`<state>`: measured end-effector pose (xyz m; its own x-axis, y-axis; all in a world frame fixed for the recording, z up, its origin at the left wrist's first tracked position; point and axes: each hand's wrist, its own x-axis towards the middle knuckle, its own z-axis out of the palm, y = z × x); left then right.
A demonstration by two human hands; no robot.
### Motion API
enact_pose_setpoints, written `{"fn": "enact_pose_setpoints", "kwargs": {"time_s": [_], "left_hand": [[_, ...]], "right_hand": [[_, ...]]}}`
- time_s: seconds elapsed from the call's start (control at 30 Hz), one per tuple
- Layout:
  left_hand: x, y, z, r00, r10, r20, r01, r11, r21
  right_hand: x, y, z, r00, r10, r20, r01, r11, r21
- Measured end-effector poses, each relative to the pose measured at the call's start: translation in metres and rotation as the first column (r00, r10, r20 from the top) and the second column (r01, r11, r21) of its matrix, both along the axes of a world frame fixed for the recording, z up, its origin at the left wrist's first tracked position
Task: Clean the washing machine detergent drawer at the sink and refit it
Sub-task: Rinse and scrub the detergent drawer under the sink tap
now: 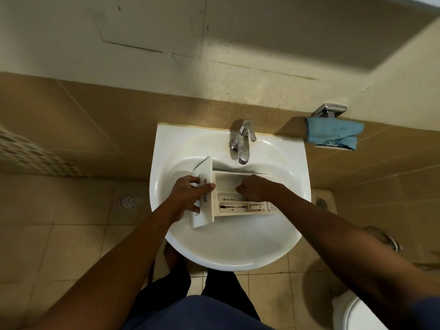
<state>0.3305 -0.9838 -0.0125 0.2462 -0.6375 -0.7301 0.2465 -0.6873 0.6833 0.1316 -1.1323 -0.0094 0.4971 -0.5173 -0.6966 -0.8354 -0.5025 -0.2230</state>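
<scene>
Head view, looking down over a white sink fixed to a tan tiled wall.

Detergent drawer: white plastic, held over the sink bowl, just in front of the chrome tap. Its front panel faces left and its open compartments face up. The wide compartment lies on the far side, with 2 narrow ones on the near side. Dark residue streaks show in both narrow compartments.

Left hand: grips the front panel, thumb laid across the lettered face, fingers wrapped round the panel's left side.

Right hand: fingers curled tight, knuckles toward the left, set down in the wide compartment. Whether it holds anything inside the fist cannot be told.

Surroundings: a blue cloth is draped on a chrome wall holder right of the sink. 1 round floor drain sits in the tiled floor to the left, and a 2nd drain sits just right of the sink. A white toilet rim shows at bottom right.
</scene>
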Motion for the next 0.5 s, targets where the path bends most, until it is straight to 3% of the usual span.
{"fn": "enact_pose_setpoints", "kwargs": {"time_s": [0.17, 0.3, 0.43, 0.5], "left_hand": [[0.001, 0.001, 0.001, 1.0, -0.003, 0.017, 0.004, 1.0, -0.005], [-0.001, 0.002, 0.0, 1.0, 0.012, 0.021, -0.012, 1.0, -0.009], [-0.001, 0.002, 0.003, 1.0, 0.01, 0.013, -0.01, 1.0, -0.008], [-0.003, 0.001, 0.004, 1.0, 0.022, 0.015, -0.022, 1.0, -0.011]], "right_hand": [[0.003, 0.01, -0.011, 0.958, -0.068, 0.278, 0.089, 0.994, -0.066], [-0.03, 0.023, -0.016, 0.99, -0.072, 0.12, 0.084, 0.992, -0.097], [-0.001, 0.025, -0.007, 0.939, -0.338, 0.067, 0.339, 0.941, 0.0], [0.017, 0.03, -0.01, 0.933, -0.359, 0.019, 0.359, 0.933, -0.018]]}}
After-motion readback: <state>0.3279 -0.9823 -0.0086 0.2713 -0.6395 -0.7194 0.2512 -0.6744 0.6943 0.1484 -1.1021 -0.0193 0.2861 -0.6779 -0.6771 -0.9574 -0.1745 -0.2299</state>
